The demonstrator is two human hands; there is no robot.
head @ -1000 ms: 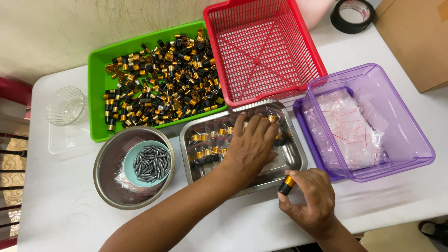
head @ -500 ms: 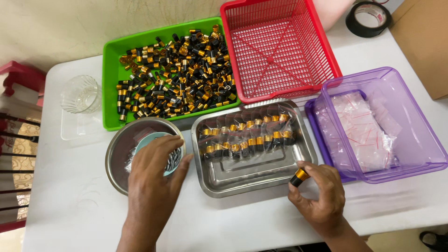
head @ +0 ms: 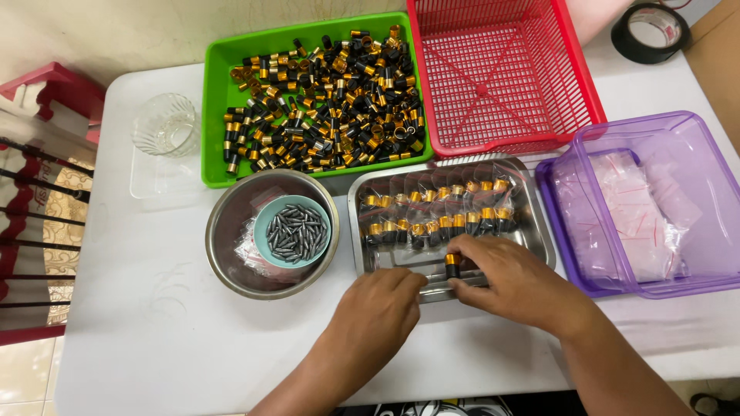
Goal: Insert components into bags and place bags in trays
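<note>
Black-and-gold cap [head: 453,265] is the small part both hands are busy with, at the near edge of the steel tray [head: 539,231]. The right hand [head: 518,281] pinches it, fingers closed tight on it from the right. The left hand [head: 381,308] comes in from the other side, its fingertips bunched together just beside the cap and resting on the near rim of the tray. I cannot tell if they hold anything.

It looks like the step of fitting or setting this one cap. The next move likely needs a small, careful push, with the cap held steady between the two hands.

Inside the tray, just past the cap, lie rows of little clear bags [head: 439,212] with the same black-and-gold parts in them. Left of the tray sits a round steel bowl [head: 231,231], and in it a small teal cup [head: 266,223] full of grey pointed bits [head: 294,233]. Right of the tray is a purple box [head: 563,239] with empty clear bags. Farther back from the tray, a green bin [head: 216,115] holds a big pile of loose caps [head: 324,96]. Beside it is a red basket [head: 501,77]. All sit on the white bench [head: 154,331].
</note>
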